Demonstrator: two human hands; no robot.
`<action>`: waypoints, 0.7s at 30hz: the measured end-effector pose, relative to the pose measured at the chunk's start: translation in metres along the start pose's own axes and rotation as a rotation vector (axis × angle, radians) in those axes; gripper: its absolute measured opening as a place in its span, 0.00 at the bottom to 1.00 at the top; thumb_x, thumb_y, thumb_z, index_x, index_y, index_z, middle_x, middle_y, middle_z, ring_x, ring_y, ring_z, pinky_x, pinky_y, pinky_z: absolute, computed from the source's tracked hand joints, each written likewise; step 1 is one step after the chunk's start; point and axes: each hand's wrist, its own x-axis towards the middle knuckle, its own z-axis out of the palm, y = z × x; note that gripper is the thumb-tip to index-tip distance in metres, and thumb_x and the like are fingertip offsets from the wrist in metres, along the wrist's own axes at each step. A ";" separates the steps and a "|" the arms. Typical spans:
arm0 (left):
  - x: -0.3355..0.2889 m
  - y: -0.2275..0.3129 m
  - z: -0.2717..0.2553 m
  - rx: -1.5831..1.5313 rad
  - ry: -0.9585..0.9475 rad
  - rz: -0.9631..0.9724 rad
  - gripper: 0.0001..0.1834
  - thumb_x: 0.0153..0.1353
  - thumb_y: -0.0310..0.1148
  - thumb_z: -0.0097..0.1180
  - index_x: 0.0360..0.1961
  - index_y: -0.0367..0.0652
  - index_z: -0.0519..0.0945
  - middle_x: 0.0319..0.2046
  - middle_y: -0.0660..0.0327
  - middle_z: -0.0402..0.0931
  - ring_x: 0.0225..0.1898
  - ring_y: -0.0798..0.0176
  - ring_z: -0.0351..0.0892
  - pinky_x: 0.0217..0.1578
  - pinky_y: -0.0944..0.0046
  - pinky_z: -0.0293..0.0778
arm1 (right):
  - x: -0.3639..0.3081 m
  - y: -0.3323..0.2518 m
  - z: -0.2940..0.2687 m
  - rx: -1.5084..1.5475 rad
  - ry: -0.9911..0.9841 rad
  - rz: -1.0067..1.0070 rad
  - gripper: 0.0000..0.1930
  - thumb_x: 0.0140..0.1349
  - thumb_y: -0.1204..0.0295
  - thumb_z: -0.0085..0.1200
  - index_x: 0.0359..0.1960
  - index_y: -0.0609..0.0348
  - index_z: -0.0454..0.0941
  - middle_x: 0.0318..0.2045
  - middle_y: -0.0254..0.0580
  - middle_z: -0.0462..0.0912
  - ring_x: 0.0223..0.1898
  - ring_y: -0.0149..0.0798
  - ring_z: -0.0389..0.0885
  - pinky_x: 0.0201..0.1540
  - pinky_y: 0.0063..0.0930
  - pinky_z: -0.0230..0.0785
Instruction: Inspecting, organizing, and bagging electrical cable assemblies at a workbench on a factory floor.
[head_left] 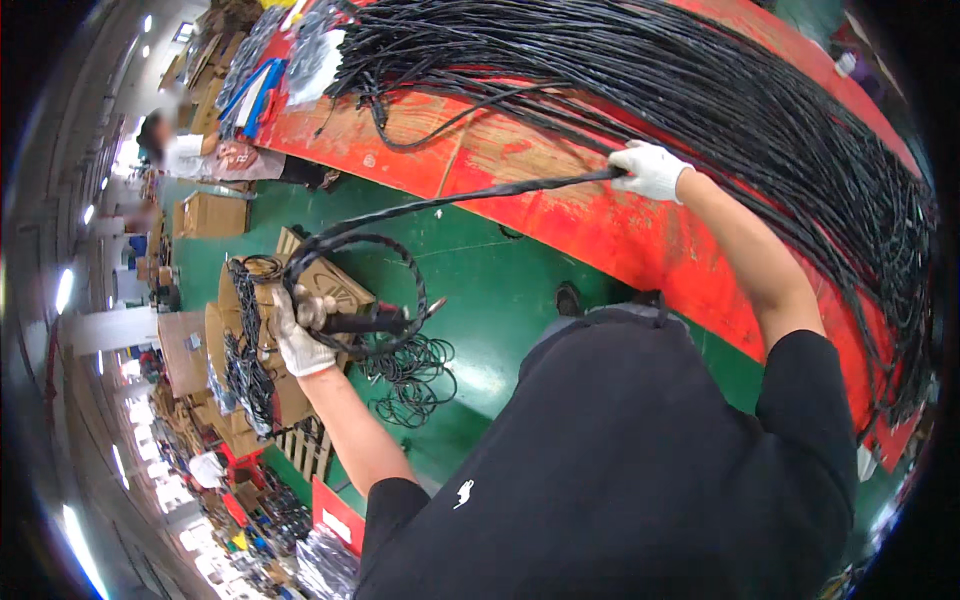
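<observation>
A thick black cable [440,205] stretches between my two white-gloved hands. My left hand [303,328] is closed round its looped part at the left, where a coil hangs with a bare, copper-coloured end sticking out. A dark cylindrical piece lies against that coil; its kind I cannot make out. My right hand [648,171] grips the cable's other stretch, over the near edge of the red table [500,160]. Just beyond that hand, a long bundle of black cables [640,75] covers the table and bends down its right side.
Cardboard boxes [213,215] stand on the green floor at the left. Below my left hand, loose coils of black cable [412,380] lie near a wooden pallet [304,450]. Blue and white items [262,95] sit at the table's far left end, near another person [185,150].
</observation>
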 end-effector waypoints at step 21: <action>0.032 -0.024 -0.015 -0.022 0.220 -0.039 0.23 0.71 0.51 0.56 0.30 0.40 0.79 0.12 0.74 0.53 0.14 0.71 0.51 0.27 0.64 0.62 | -0.031 -0.004 -0.120 -0.372 0.149 -0.006 0.13 0.52 0.64 0.66 0.23 0.60 0.78 0.32 0.53 0.83 0.40 0.57 0.82 0.43 0.45 0.75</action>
